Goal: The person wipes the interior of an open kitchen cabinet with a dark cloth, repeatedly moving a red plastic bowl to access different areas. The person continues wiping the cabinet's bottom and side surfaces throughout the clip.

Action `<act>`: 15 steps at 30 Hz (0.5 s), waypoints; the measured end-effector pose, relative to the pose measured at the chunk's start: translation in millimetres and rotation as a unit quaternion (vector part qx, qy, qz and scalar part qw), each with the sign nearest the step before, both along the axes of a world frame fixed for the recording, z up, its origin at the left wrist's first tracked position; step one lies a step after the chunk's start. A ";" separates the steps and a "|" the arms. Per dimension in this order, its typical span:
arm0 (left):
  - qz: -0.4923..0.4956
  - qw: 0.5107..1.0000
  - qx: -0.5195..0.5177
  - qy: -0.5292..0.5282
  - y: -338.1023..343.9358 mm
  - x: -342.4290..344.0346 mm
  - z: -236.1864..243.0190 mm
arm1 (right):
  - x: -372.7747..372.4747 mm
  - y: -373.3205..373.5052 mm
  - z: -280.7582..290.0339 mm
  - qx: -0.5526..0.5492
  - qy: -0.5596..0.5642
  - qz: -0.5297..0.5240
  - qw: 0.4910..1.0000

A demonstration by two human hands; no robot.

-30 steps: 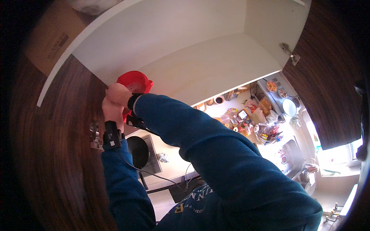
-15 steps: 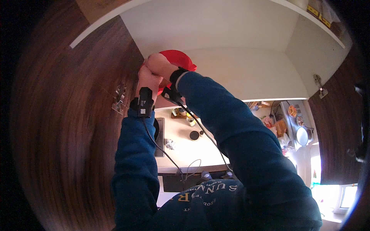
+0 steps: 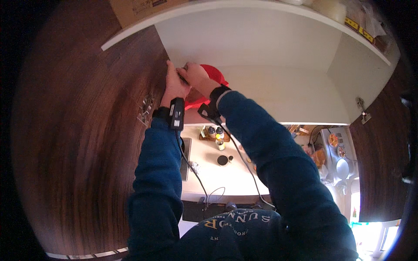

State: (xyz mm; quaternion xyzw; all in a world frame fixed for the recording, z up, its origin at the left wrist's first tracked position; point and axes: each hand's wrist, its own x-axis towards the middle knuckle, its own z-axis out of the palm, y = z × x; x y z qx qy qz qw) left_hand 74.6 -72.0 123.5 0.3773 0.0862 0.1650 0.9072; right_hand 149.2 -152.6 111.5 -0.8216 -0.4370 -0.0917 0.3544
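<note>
1. Red container (image 3: 214, 73): smooth, looks like plastic, curved rim. Sits at the left end of the white cabinet compartment (image 3: 278, 93), mostly behind both hands. Can't tell if it touches the compartment floor.
2. Left hand (image 3: 175, 88): on the container's left side, next to the dark wood-grain left door (image 3: 87, 130). One digit sticks straight up; the other fingers are hidden. Can't tell if it grips.
3. Right hand (image 3: 198, 77): in front of the red container, fingers bent toward the left hand, tips unclear. Can't tell if they're closed on anything.
4. Wrists: black boxy device (image 3: 177, 114) on the left with a pale label, too small to read; thin black cable off it. Sleeves: dark teal, soft knit look.
5. Writing: curved white and ochre lettering on the sweatshirt (image 3: 237, 219); print on the brown cardboard box (image 3: 141, 9) above; black-and-yellow labels on the upper shelf, right.
6. Pale, smooth desk (image 3: 209, 187) below: small bottles (image 3: 220, 142) grouped at a wooden tray, round dark-topped cup (image 3: 222, 160), crumpled foil (image 3: 194, 167).
7. Vs half a second ago: hands less overlapped, dark gap now between them; less red rim showing. Vs one second ago: black pan no longer visible.
</note>
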 end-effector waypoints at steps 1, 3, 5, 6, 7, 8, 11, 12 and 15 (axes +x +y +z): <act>0.000 1.000 -0.022 -0.013 -2.8 -0.1 1.4 | 1.2 -4.1 0.6 0.032 0.033 -0.028 0.999; -0.013 0.999 -0.041 0.022 -6.6 -3.2 3.9 | 5.0 -13.0 2.8 0.027 0.049 -0.058 0.997; 0.027 0.999 -0.021 0.035 -11.1 -1.9 4.7 | 7.4 -22.4 4.2 0.055 0.038 -0.086 0.994; 0.040 0.999 -0.002 0.022 -12.3 -1.3 3.4 | 6.7 -26.1 4.0 0.069 0.034 -0.130 0.989; 0.062 0.997 -0.010 0.049 -11.6 -1.6 1.6 | 4.8 -28.8 3.0 0.104 0.049 -0.057 0.992; 0.061 0.997 -0.001 0.046 -9.9 -1.7 0.0 | 1.7 -30.2 1.7 0.145 0.067 -0.026 0.987; -0.283 0.949 -0.046 -0.129 -3.2 -0.7 -0.4 | -4.1 -30.2 -3.1 0.176 0.032 0.029 0.983; -0.465 0.854 -0.077 -0.221 -4.3 0.6 2.0 | -3.4 -31.4 -4.4 0.140 0.022 0.050 0.989; -0.171 0.978 0.013 -0.119 -30.8 2.6 8.5 | 16.4 -52.4 -4.6 0.138 -0.104 -0.038 0.984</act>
